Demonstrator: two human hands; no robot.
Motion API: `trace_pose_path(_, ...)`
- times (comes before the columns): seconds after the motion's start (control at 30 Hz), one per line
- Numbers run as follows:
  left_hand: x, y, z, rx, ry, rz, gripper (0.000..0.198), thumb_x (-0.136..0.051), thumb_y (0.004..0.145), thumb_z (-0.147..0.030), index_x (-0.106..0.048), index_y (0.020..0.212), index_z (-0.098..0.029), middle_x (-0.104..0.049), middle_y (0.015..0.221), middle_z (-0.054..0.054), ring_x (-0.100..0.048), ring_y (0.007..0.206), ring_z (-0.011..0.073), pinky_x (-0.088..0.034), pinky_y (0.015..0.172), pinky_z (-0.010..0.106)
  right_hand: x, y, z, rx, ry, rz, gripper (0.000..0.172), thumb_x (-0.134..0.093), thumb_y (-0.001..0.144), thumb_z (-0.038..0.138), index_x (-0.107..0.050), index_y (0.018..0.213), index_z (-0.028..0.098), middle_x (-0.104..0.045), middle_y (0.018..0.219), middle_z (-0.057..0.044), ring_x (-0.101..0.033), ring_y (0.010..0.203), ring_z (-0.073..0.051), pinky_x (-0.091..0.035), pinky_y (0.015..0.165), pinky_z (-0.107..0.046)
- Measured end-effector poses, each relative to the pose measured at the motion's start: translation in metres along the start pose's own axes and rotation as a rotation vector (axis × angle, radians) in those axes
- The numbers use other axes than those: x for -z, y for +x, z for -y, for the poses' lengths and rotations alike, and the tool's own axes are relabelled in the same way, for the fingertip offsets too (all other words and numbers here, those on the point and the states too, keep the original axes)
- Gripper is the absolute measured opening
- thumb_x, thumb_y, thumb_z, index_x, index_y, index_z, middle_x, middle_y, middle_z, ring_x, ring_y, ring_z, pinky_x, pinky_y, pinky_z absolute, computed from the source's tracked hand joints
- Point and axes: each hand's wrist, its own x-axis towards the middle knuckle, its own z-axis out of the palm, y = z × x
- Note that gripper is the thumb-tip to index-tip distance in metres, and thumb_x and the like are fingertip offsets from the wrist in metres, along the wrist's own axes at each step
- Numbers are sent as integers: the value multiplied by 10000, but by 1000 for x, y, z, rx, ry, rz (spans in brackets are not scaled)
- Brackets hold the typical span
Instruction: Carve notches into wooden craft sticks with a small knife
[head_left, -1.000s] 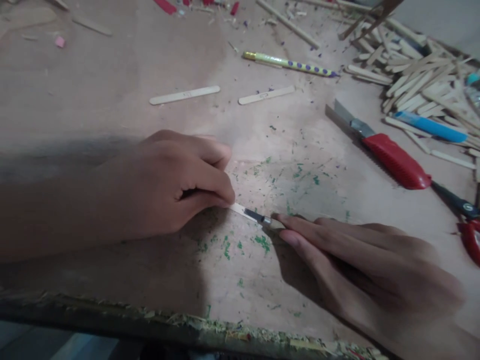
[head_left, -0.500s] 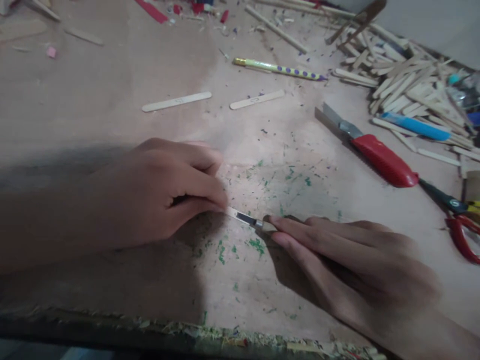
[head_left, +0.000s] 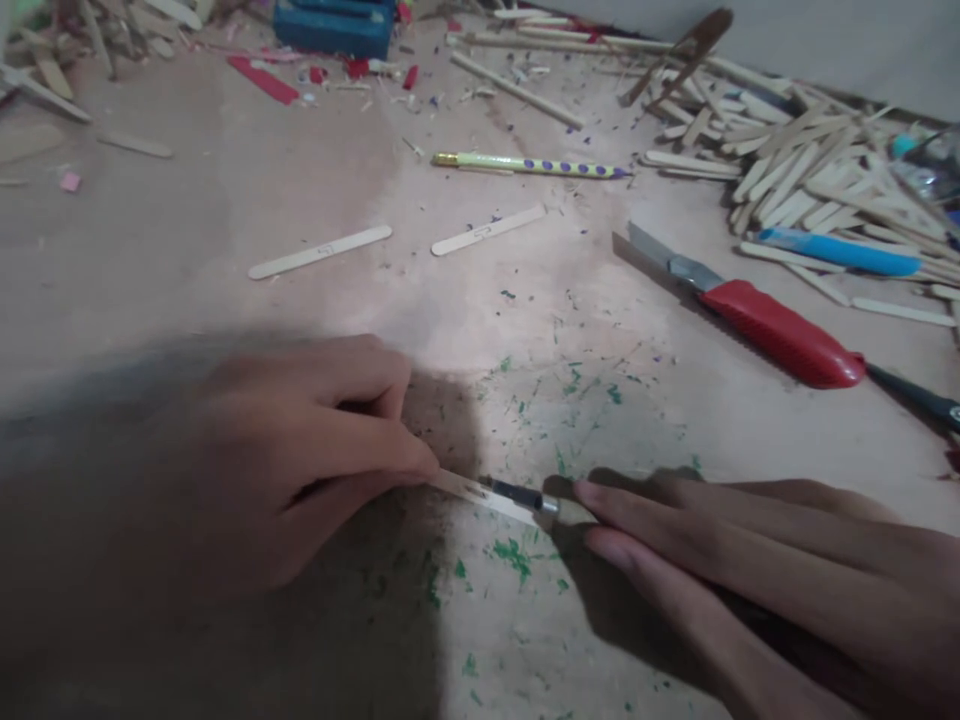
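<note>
My left hand [head_left: 300,460] is curled, its thumb and fingers pinching down one end of a pale wooden stick [head_left: 469,490] that lies on the board. My right hand [head_left: 750,570] comes in from the lower right, fingers extended along a small craft knife [head_left: 536,500] whose dark blade rests across the stick's exposed end. The knife's handle is mostly hidden under the fingers.
Two loose craft sticks [head_left: 319,252] [head_left: 487,230] lie further back, with a dotted pencil [head_left: 529,165] behind them. A red utility cutter [head_left: 750,312] and a blue pen [head_left: 836,252] lie at right by a heap of sticks [head_left: 810,170]. A blue box [head_left: 334,25] stands far back.
Both hands and the stick sit lower in the frame as the view tilted up, showing more of the far board. The blade stays against the stick; grips are unchanged.
</note>
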Motion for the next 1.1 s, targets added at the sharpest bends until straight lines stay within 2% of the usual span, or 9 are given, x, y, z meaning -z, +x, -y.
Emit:
trace_pose_path(0.07,-3,-4,1,12,-28,-14,388,-641,1308,-209,-912,1069,-348,-636,869,-46,-539,676,123,-474,706,296,4,16,4,-11,45,12,170,-864,1201,404,-944,1343,354,-934,968,-26,-905,787,-270,-714,618,-360)
trace_pose_path(0.17,-6,-7,1,11,-34,-31,346,-659,1284,-170,-890,1102,-351,-620,895,-56,-525,679,111,-470,703,275,8,32,7,-1,107,40,214,-646,1300,210,-834,1279,311,-926,950,21,-841,679,-158,-637,581,-269)
trace_pose_path(0.27,-7,-9,0,18,-24,-25,364,-641,1257,-122,-879,1096,-346,-597,883,-61,-514,678,106,-475,712,254,6,24,4,34,47,15,167,-725,1290,338,-889,1300,304,-921,964,-14,-877,777,-195,-679,645,-286)
trace_pose_path(0.37,-9,-10,-3,52,-42,-59,366,-630,1276,-159,-886,1103,-356,-591,877,-54,-518,689,119,-467,715,282,1,-3,-2,35,-18,-16,302,-865,1199,566,-968,1344,322,-903,968,-69,-902,892,-290,-742,701,-371)
trace_pose_path(0.5,-9,-8,-4,46,-46,-52,363,-648,1257,-139,-897,1098,-351,-616,875,-54,-537,692,115,-461,694,295,-2,-24,-6,27,-37,-29,378,-882,1168,665,-979,1329,337,-896,963,-82,-906,920,-311,-747,688,-382)
trace_pose_path(0.6,-6,-6,-3,28,-31,-41,376,-648,1241,-92,-895,1112,-343,-627,875,-53,-556,699,107,-482,703,278,-3,-12,-5,20,-28,-26,353,-895,1170,629,-973,1374,351,-910,972,-74,-917,918,-314,-745,671,-381)
trace_pose_path(0.83,-3,-5,2,-17,-30,-33,351,-668,1258,-106,-905,1096,-307,-636,902,-40,-608,754,104,-456,715,292,-4,34,8,56,117,67,282,-567,1343,203,-844,1356,257,-952,996,-5,-870,711,-165,-620,558,-318)
trace_pose_path(0.97,1,2,2,-65,33,61,363,-671,1273,-121,-945,1104,-290,-629,882,-42,-576,710,92,-471,718,259,-4,34,9,97,81,54,178,-618,1337,227,-774,1419,257,-907,948,22,-868,695,-182,-622,557,-402)
trace_pose_path(1.1,4,8,-2,-60,46,60,462,-602,1318,-181,-949,1033,-290,-633,828,-35,-560,664,119,-468,683,279,-4,16,8,61,48,50,288,-753,1236,215,-864,1491,291,-923,1006,-13,-881,740,-242,-682,588,-421)
